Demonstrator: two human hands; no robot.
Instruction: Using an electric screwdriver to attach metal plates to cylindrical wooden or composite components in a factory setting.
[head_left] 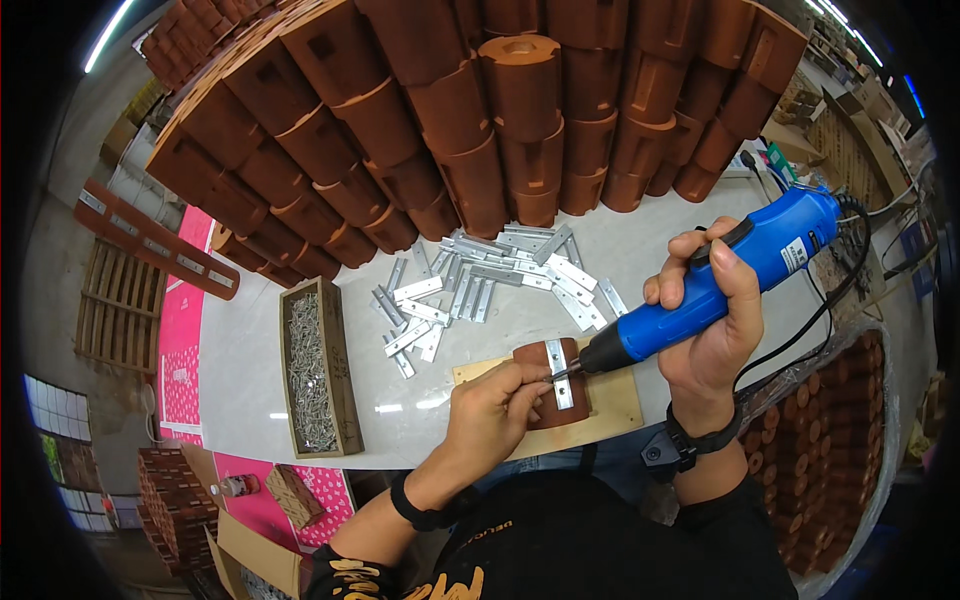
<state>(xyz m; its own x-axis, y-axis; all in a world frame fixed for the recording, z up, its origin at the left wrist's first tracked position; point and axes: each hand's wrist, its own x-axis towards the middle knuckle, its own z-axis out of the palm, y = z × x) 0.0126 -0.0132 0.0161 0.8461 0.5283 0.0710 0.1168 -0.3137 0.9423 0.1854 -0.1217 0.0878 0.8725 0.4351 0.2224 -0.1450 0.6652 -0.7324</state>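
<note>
My right hand (715,300) grips a blue corded electric screwdriver (690,315), its black nose pointing left and its bit over the work piece. My left hand (495,405) is closed in a pinch at the tip of the bit, on a small screw mostly hidden by the fingers. Beneath them lies a short reddish-brown cylindrical block (535,405) with a flat silver metal strip (558,365) along its top. The block rests on a pale wooden board (615,400) at the table's near edge.
Loose metal strips (470,285) are heaped mid-table. A narrow wooden box of screws (345,400) stands left of them. Stacked brown cylinders (440,130) wall off the far side. The screwdriver's black cord (835,300) hangs at the right, near a plastic-lined bin of brown pieces (810,450).
</note>
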